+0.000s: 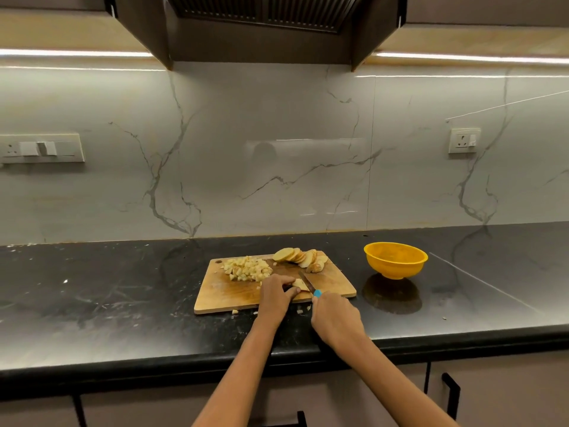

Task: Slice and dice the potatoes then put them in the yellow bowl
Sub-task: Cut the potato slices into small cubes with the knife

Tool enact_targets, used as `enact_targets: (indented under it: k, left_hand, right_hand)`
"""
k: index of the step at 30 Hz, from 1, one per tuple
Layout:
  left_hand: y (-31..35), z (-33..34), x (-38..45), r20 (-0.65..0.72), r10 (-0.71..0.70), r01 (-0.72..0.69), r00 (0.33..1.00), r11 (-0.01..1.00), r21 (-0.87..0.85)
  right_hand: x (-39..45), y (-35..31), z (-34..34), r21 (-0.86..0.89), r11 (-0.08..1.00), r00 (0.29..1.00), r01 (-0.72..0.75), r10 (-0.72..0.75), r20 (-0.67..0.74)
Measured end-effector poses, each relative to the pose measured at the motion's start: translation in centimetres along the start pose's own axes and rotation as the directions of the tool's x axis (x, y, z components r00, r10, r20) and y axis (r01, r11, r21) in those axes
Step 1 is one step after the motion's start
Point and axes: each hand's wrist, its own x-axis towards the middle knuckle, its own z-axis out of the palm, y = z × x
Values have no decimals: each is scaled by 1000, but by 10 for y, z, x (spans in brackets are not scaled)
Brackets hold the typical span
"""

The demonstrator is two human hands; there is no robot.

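A wooden cutting board (228, 295) lies on the black counter. On its far left sits a heap of diced potato (248, 269); a fanned row of potato slices (300, 257) lies at its far edge. My left hand (277, 295) holds a stack of potato pieces (300, 284) down near the board's front. My right hand (334, 317) grips a knife with a blue handle (317, 293), its blade (305, 280) set against the right side of that stack. The yellow bowl (395, 259) stands to the right of the board, and I see nothing in it.
A few potato bits (235, 311) lie on the counter by the board's front edge. The marble backsplash rises behind, with switch plates at left (41, 148) and right (464, 140). A hood hangs overhead. Cabinet handles (451, 392) sit below the counter edge.
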Motion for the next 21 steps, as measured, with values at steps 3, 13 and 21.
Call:
enact_targets:
  k: [3,13,21]
  left_hand:
    - [1,-1,0,2,11,-11,1000,1000,4]
    - [9,-6,-2,13,68,-68,998,998,-8]
    - [12,-8,-4,27,102,-102,994,994,31]
  right_hand:
    - [6,-3,3,-1,1000,1000,-3,3,10]
    - [13,-7,4,-141,988,996,56,-45,77]
    - [21,-11,2,-296,938,981,179,-147,130]
